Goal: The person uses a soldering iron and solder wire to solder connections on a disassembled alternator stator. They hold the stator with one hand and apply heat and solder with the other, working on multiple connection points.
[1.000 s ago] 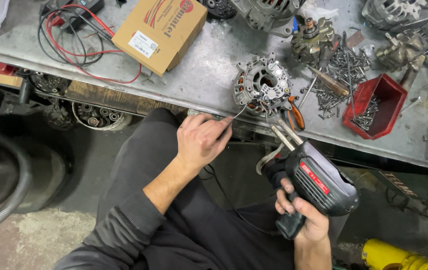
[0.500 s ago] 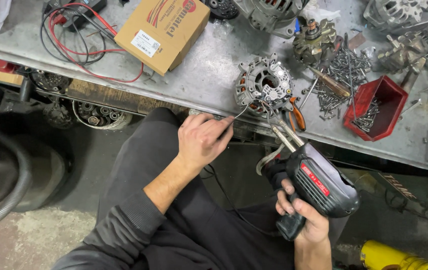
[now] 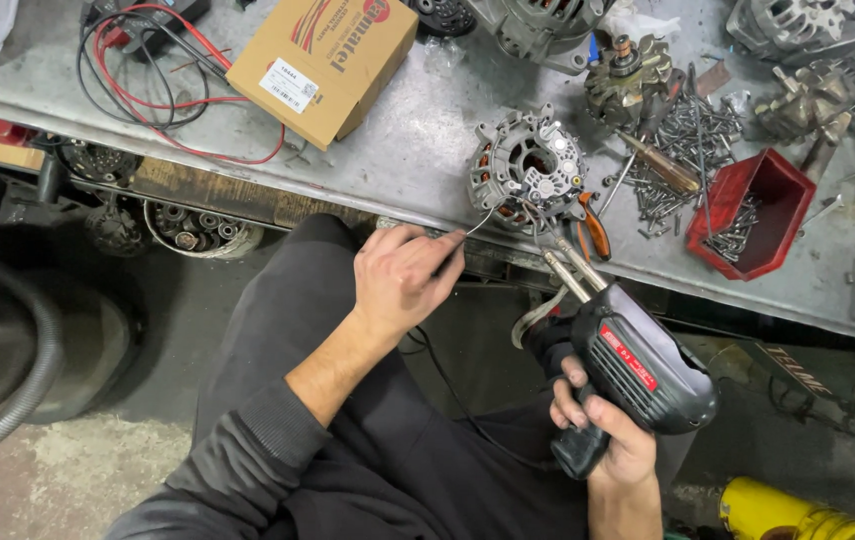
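On the steel worktop [image 3: 418,150] edge we see the alternator housing [image 3: 528,170]; our left hand [image 3: 403,275] pinches solder wire [image 3: 478,222] toward it, our right hand [image 3: 603,420] grips the soldering gun [image 3: 638,365].

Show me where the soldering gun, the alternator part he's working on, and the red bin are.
soldering gun [image 3: 638,365]: head view, on the dark body by the red label.
alternator part [image 3: 526,168]: head view, on its round metal housing.
red bin [image 3: 743,195]: head view, on its left outer wall.
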